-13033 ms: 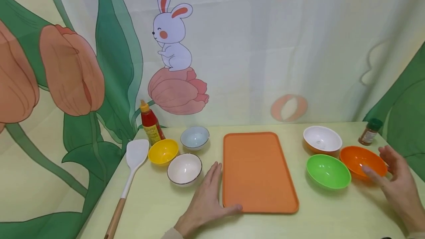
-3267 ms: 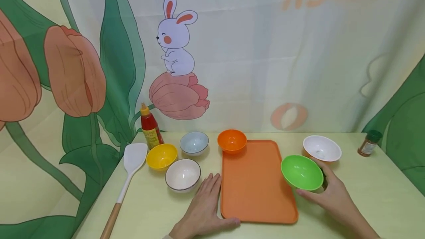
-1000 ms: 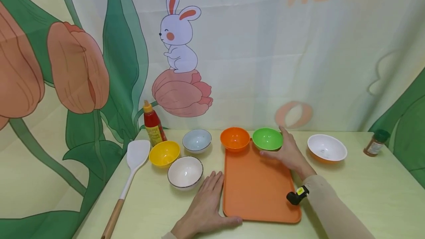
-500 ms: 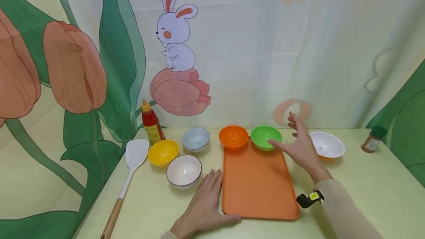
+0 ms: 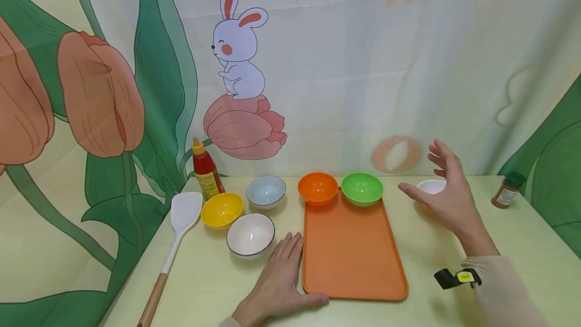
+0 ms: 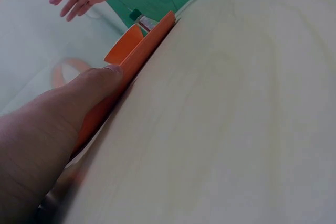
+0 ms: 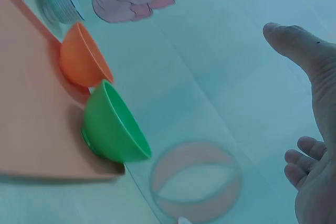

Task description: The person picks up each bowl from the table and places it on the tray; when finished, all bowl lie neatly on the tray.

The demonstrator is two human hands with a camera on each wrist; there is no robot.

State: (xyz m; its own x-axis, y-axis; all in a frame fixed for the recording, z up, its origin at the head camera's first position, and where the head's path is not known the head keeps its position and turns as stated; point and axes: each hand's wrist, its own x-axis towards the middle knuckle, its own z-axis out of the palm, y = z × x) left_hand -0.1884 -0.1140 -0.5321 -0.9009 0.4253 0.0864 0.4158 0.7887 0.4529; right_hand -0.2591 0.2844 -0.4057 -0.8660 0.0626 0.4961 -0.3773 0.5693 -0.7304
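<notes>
My left hand (image 5: 279, 279) rests with straight fingers along the left edge of the orange tray (image 5: 354, 256). Its thumb lies on the tray's near rim, as the left wrist view shows. On the tray's far end an orange bowl (image 5: 317, 189) and a green bowl (image 5: 362, 189) stand side by side. My right hand (image 5: 449, 196) holds nothing, its thumb and fingers spread wide. In the head view it covers much of a white bowl (image 5: 429, 185) with an orange outside. The right wrist view has the green bowl (image 7: 115, 124) upright near the tray's far corner.
On the left stand a yellow bowl (image 5: 222, 211), a pale blue bowl (image 5: 266, 192), a dark-rimmed white bowl (image 5: 251, 235) and a red sauce bottle (image 5: 208, 173). A spatula (image 5: 179, 236) lies beside them. A green-capped spice jar (image 5: 508, 191) stands far right.
The orange bowl, then the green bowl, went from the right onto the tray's far end. My right hand has let go of the green bowl and moved right. My left hand stayed.
</notes>
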